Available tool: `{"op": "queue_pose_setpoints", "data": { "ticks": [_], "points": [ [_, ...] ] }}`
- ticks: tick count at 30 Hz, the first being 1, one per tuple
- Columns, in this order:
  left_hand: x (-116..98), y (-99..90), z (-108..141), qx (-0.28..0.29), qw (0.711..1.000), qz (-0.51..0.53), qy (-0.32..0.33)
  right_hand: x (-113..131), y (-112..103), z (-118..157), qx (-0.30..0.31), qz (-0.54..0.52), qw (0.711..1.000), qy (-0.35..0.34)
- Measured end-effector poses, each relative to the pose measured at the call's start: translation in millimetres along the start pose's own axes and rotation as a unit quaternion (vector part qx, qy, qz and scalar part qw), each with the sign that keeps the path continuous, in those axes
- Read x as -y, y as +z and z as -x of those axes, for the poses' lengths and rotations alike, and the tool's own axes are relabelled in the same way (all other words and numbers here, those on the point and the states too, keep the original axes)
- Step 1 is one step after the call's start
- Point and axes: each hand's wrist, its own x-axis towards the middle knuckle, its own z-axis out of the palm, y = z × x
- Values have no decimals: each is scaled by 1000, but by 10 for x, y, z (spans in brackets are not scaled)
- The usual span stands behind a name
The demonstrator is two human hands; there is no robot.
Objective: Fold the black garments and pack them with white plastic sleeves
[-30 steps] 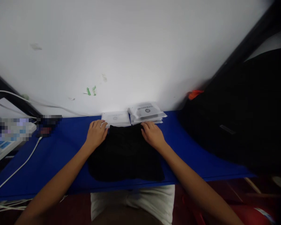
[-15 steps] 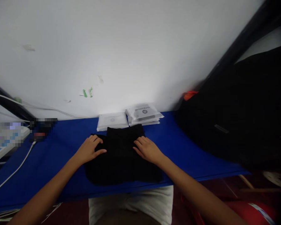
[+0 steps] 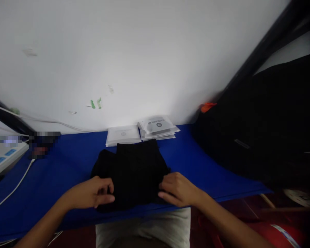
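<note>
- Head view, hazard at the near edge: the black cloth (image 3: 138,172) lay near the table's (image 3: 67,165) near edge, about midway along it. An uneven pull toward that edge could have skewed its layers or drawn a corner over the side.
- Head view, hazard at the left: a rounded part of the cloth stood out beyond the squarer panel. Had it been left loose, it might have bunched or creased under any further layer.
- Head view, hazard at the far edge: a flat white packet (image 3: 123,134) and a packet stack (image 3: 158,128) sat just beyond the cloth. A push away from the person could have nudged them toward the wall (image 3: 144,62).
- Head view, fingers: those of the left hand (image 3: 96,193) were half curled, thumb apart, at the cloth's left near corner; those of the right hand (image 3: 179,189) were loosely curled at its right side. Whether either hand pinched fabric could not be told.
- Head view, the cloth: it was matte and evenly black, apparently soft, and lay flat in what seemed to be several layers. Its far side was a straight, narrower panel; its right side sloped outward toward the near edge. Seams and inner folds were lost in the darkness of the fabric.
</note>
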Motion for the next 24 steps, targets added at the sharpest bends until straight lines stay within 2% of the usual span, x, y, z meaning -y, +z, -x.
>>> {"op": "queue_pose_setpoints", "data": {
  "ticks": [3,5,6,7,9,13,16,18,21,24],
  "points": [
    [26,-53,-211,-164,983,-58,63,-384,-43,-158,-35,52,993,104],
    [56,-19,-388,-260,952,-121,110,-731,-66,-294,-71,124,977,158],
    [79,27,-471,-288,935,-161,129,-904,-70,-360,-88,163,965,183],
    [108,88,-545,-299,921,-205,146,-1066,-69,-421,-96,195,953,211],
    [178,231,-646,-286,902,-280,159,-1336,-56,-525,-97,236,937,240],
    [300,438,-652,-235,901,-332,152,-1641,-46,-666,-84,266,928,247],
    [333,465,-588,-232,904,-329,147,-1703,-85,-759,-81,266,929,243],
    [335,454,-565,-231,905,-326,145,-1660,-121,-852,-82,268,929,240],
    [330,442,-572,-226,909,-322,139,-1457,-143,-1078,-91,265,937,210],
    [303,427,-596,-231,911,-314,135,-1159,-78,-1385,-111,250,950,152]
  ]
}}
